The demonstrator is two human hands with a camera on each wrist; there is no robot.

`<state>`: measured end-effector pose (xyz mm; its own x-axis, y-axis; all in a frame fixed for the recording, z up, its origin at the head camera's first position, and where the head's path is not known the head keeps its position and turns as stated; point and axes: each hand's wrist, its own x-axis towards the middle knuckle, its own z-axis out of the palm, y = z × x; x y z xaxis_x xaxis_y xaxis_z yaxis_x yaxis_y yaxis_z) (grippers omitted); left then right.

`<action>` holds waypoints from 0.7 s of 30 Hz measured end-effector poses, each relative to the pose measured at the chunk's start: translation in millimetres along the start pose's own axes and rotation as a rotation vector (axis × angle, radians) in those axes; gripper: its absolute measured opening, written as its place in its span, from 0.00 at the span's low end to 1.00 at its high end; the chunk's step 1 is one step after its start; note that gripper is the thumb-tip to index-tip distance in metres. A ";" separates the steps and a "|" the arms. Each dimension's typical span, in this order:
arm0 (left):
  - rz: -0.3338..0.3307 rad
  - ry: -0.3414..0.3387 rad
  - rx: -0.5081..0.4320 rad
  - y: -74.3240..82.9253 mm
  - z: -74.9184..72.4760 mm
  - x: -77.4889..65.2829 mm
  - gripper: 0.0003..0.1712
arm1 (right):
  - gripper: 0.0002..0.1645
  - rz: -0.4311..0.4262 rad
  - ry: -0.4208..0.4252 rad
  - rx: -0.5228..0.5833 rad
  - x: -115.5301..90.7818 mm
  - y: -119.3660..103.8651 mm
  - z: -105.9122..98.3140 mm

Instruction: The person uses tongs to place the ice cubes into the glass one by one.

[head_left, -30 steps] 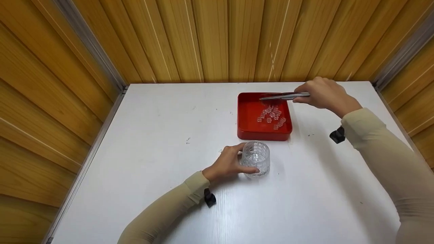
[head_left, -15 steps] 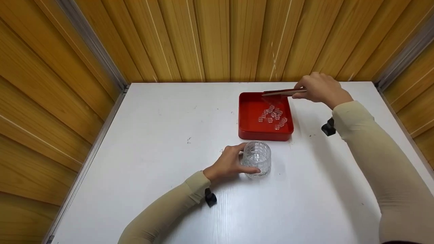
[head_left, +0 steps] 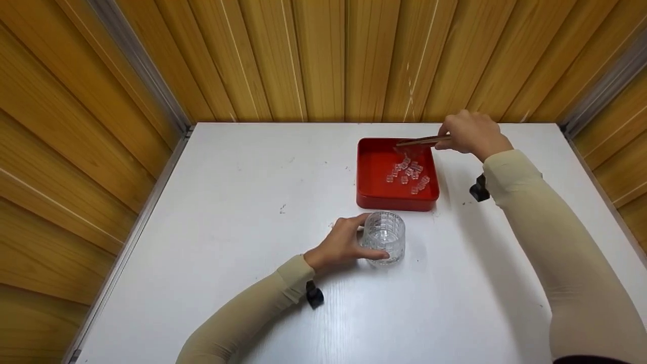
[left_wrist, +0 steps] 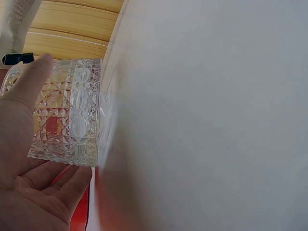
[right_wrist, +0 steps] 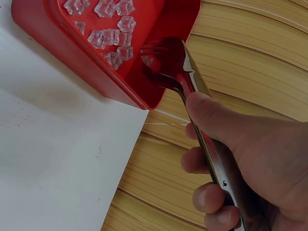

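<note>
My left hand [head_left: 343, 242] holds a clear cut-glass tumbler [head_left: 385, 245] upright on the table, thumb on its near side and fingers on the far side. The left wrist view shows the tumbler's faceted wall [left_wrist: 79, 113] close up. My right hand [head_left: 472, 132] grips metal tongs [right_wrist: 211, 154], with the thumb on one arm and the fingers curled round the other. The fork-like ends of the tongs reach into the back right corner of a red square tray [head_left: 371, 194]. A clear cube [right_wrist: 147, 60] shows at those ends. Several other clear ice-like cubes [head_left: 404, 179] lie in the tray.
The white table [head_left: 227, 227] ends at a wooden panel wall [head_left: 318, 60] just behind the tray. More panels rise on the left and right. The tumbler stands in front of the tray, close to its front wall.
My right hand has shifted a little left and the tongs' ends have moved slightly right inside the tray's back part. The left hand stays on the tumbler.
</note>
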<state>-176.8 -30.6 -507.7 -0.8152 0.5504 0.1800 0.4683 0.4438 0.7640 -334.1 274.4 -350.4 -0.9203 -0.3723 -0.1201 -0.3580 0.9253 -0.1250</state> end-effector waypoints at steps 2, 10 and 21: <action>-0.012 -0.002 0.010 1.0 -0.4 -0.4 0.47 | 0.17 0.004 0.002 0.000 1.1 -0.8 1.8; -0.005 0.002 0.053 0.9 -0.6 -0.3 0.47 | 0.16 0.017 -0.009 -0.006 4.7 -3.5 8.1; 0.026 0.009 0.032 -2.2 0.8 0.8 0.47 | 0.15 0.022 -0.023 -0.001 7.1 -2.9 15.6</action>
<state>-178.2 -30.6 -509.7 -0.8053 0.5561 0.2054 0.5002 0.4515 0.7389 -337.1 267.9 -366.3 -0.9243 -0.3531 -0.1450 -0.3377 0.9335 -0.1208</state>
